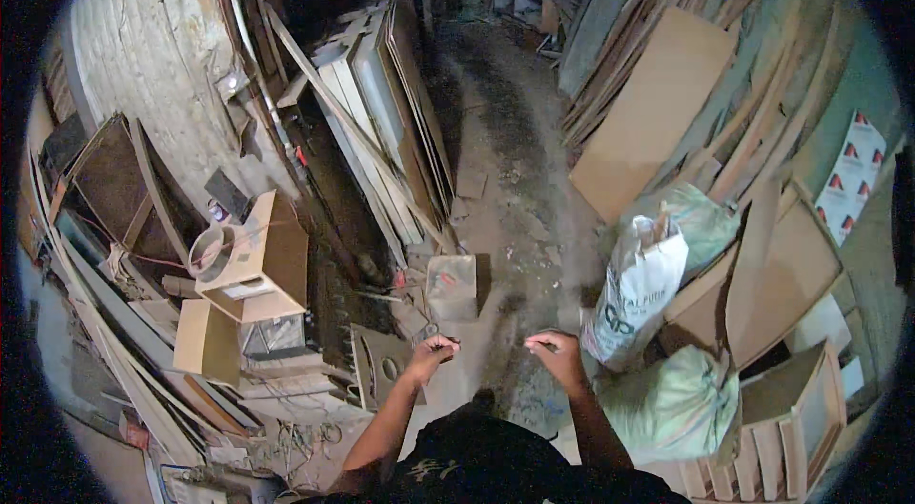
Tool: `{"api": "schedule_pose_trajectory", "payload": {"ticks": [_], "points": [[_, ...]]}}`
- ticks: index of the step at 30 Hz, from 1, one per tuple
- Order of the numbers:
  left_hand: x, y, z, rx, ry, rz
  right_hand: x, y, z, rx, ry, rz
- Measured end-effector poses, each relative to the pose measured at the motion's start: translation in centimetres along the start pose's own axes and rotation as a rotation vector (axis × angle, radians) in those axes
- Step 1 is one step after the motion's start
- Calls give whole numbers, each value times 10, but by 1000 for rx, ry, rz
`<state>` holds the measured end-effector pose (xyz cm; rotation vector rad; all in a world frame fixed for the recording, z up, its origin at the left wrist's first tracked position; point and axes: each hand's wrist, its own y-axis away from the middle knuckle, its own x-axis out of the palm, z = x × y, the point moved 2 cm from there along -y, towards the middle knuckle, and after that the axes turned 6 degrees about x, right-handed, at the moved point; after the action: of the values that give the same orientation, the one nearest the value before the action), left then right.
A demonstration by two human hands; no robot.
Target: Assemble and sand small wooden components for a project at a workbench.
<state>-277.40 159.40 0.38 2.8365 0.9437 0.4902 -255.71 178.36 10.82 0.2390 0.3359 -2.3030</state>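
Observation:
Low in the middle of the head view, both my forearms reach forward over the floor. My left hand (pixel 432 357) is closed, with the fingertips pressed together; anything between them is too small to make out. Level with it, a short gap away, my right hand (pixel 555 353) is closed in a similar pinch, and its content cannot be made out either. Just beyond my left hand stands a dusty pale box-shaped block (pixel 451 287) with a small red thing on top. A white printed sack (pixel 637 285) stands upright to the right of my right hand.
Tall panels (pixel 374 94) lean at the left of a dirt aisle (pixel 515 161). A brown board (pixel 658 109) and long strips lean at the right. A tied pale green sack (pixel 672 404) lies near right. Wooden boxes (pixel 255 266) and a tangle of wire (pixel 303 442) are at left.

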Motion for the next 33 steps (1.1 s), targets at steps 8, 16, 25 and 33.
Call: {"api": "schedule_pose_trajectory", "payload": {"ticks": [8, 16, 25, 33], "points": [[32, -111, -60, 129, -39, 45, -23, -102, -17, -300, 4, 40], [42, -119, -50, 176, -15, -118, -40, -152, -25, -133, -72, 177], [41, -88, -25, 61, 111, -336, -41, -183, -43, -115, 23, 370], [37, -60, -15, 149, 142, -459, -44, -195, -68, -45, 19, 543]]}}
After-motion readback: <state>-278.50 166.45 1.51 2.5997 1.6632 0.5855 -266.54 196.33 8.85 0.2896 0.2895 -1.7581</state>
